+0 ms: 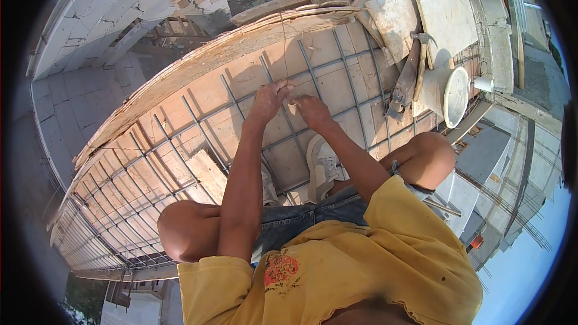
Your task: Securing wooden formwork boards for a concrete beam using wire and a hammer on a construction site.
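My left hand (268,101) and my right hand (309,109) meet above the steel rebar grid (330,88) laid over pale boards. The left fingers pinch a thin wire (285,48) that rises toward the curved plywood edge. The right fingers are curled close beside them, near a bar; what they hold is too small to make out. My shoes (321,165) rest among the bars under my forearms.
A white bucket (439,95) stands at the right beside a hammer (423,40) and a dark tool (402,87). Loose boards (447,24) lie above them. A curved plywood rim (150,90) borders a drop to grey block walls (78,36). More drop shows at the right.
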Motion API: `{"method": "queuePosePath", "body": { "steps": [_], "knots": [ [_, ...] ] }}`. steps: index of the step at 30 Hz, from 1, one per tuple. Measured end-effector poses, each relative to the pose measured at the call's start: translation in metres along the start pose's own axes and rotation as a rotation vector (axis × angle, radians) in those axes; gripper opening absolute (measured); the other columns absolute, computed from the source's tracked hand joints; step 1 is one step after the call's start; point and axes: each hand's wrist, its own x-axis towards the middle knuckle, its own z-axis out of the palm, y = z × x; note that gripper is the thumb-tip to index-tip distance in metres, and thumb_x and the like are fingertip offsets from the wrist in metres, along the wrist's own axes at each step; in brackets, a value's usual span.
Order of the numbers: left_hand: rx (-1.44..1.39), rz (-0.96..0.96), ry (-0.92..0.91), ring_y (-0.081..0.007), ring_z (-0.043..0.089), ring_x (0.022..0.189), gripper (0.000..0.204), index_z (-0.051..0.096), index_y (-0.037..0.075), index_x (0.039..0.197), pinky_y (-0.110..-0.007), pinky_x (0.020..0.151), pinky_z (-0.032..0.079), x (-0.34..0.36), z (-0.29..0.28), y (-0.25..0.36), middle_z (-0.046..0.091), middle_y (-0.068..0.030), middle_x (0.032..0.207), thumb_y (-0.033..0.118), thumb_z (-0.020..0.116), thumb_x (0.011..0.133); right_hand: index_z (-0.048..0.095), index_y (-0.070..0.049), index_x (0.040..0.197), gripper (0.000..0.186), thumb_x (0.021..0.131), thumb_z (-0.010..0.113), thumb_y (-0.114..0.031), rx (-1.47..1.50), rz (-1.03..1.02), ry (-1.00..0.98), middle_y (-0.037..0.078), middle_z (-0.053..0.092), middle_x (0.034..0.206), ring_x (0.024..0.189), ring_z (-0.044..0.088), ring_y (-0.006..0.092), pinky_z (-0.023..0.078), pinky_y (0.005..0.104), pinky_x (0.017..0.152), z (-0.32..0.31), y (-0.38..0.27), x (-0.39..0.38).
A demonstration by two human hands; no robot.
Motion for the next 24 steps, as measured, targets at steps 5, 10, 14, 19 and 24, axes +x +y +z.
{"method": "queuePosePath", "body": {
  "steps": [5, 10, 14, 19, 24],
  "knots": [
    [-0.086, -0.066, 0.091, -0.0171, 0.067, 0.076, 0.021, 0.068, 0.005, 0.109, -0.031, 0.070, 0.052, -0.003, 0.013, 0.009, 0.069, -0.0120, 0.082, 0.018, 0.058, 0.095, 0.071, -0.016, 0.099, 0.017, 0.090, 0.060, -0.025, -0.345, 0.186, -0.064, 0.011, 0.064, 0.096, 0.094, 0.063, 0.0323, 0.051, 0.0463, 0.082, -0.052, 0.030, -0.022],
    [-0.596, -0.059, 0.393, -0.0128, 0.064, 0.079, 0.021, 0.065, 0.001, 0.110, -0.026, 0.072, 0.050, -0.002, 0.006, -0.017, 0.068, -0.0080, 0.086, 0.014, 0.058, 0.095, 0.073, -0.014, 0.097, 0.015, 0.088, 0.065, -0.022, -0.157, 0.129, 0.225, 0.012, 0.062, 0.092, 0.091, 0.063, 0.0298, 0.051, 0.0413, 0.078, -0.075, 0.020, 0.027],
    [-0.648, -0.042, 0.742, -0.0160, 0.062, 0.084, 0.018, 0.066, 0.001, 0.109, -0.027, 0.078, 0.049, -0.011, 0.015, 0.001, 0.065, -0.0077, 0.092, 0.010, 0.058, 0.095, 0.072, -0.012, 0.100, 0.017, 0.084, 0.067, -0.014, 0.248, -0.050, 0.288, 0.016, 0.067, 0.090, 0.085, 0.065, 0.0336, 0.051, 0.0401, 0.078, -0.070, 0.005, 0.087],
    [-0.161, 0.061, 0.848, -0.0202, 0.061, 0.090, 0.017, 0.066, 0.003, 0.108, -0.030, 0.082, 0.048, -0.028, 0.007, 0.018, 0.065, -0.0092, 0.096, 0.007, 0.056, 0.096, 0.073, -0.011, 0.101, 0.019, 0.084, 0.067, -0.019, 0.382, -0.110, 0.174, 0.014, 0.070, 0.090, 0.080, 0.066, 0.0285, 0.051, 0.0381, 0.077, -0.069, 0.000, 0.141],
    [-0.201, -0.016, 0.897, -0.0219, 0.061, 0.096, 0.017, 0.067, 0.005, 0.108, -0.032, 0.083, 0.048, -0.028, -0.008, 0.035, 0.065, -0.0107, 0.101, 0.005, 0.056, 0.095, 0.069, -0.010, 0.101, 0.020, 0.088, 0.063, -0.023, 0.235, -0.263, 0.069, 0.012, 0.070, 0.091, 0.085, 0.066, 0.0279, 0.049, 0.0404, 0.079, -0.065, 0.008, 0.117]
  ]
}}
